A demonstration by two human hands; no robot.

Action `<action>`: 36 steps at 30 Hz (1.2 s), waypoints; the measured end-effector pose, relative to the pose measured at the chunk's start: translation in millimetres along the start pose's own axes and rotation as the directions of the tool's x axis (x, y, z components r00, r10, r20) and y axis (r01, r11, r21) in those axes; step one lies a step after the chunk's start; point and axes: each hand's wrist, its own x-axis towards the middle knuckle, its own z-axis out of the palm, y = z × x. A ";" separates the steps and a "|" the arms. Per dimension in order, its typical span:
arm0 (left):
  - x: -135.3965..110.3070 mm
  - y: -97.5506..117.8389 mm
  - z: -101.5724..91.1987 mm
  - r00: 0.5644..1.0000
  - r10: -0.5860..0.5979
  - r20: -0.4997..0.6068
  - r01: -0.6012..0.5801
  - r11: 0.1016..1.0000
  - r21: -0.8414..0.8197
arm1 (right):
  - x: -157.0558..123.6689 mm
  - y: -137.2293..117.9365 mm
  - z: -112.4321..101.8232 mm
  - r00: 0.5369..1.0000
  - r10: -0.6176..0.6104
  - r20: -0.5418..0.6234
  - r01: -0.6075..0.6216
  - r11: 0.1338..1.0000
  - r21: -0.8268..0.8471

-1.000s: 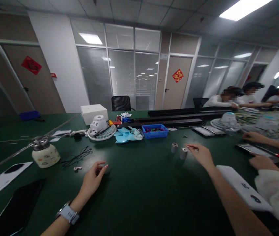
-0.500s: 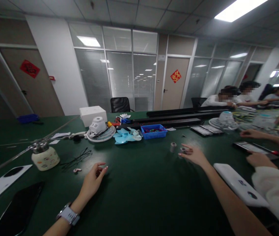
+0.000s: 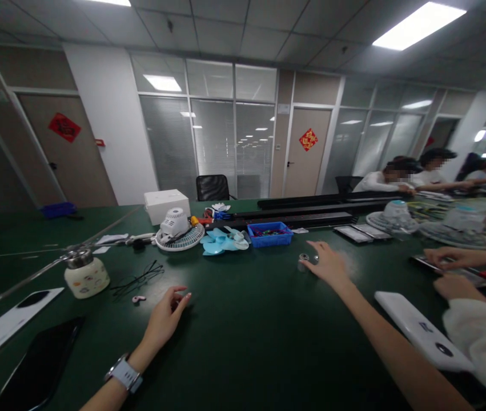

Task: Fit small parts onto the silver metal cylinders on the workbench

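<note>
My right hand reaches far across the green table, its fingers spread over two small metal cylinders. One cylinder stands just left of the fingertips, and the other is partly covered by the fingers. My left hand rests on the table nearer to me, loosely curled with thumb and forefinger apart and nothing in it. A watch is on that wrist. A small pink piece lies just left of the left hand.
A cream jar, black cable, white fan guard, blue fan blades, blue bin and white box lie beyond. A black phone sits near left, a white device right. Another person's hands work at right.
My right hand has slid left and away, from beside the right cylinder to over both. The left hand has hardly moved. The view has tilted slightly.
</note>
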 end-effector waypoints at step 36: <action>23.3 61.5 16.4 0.983 0.183 -0.020 -0.184 0.977 -0.110 | -77.9 -221.0 55.3 0.928 -0.351 0.120 0.113 0.575 0.811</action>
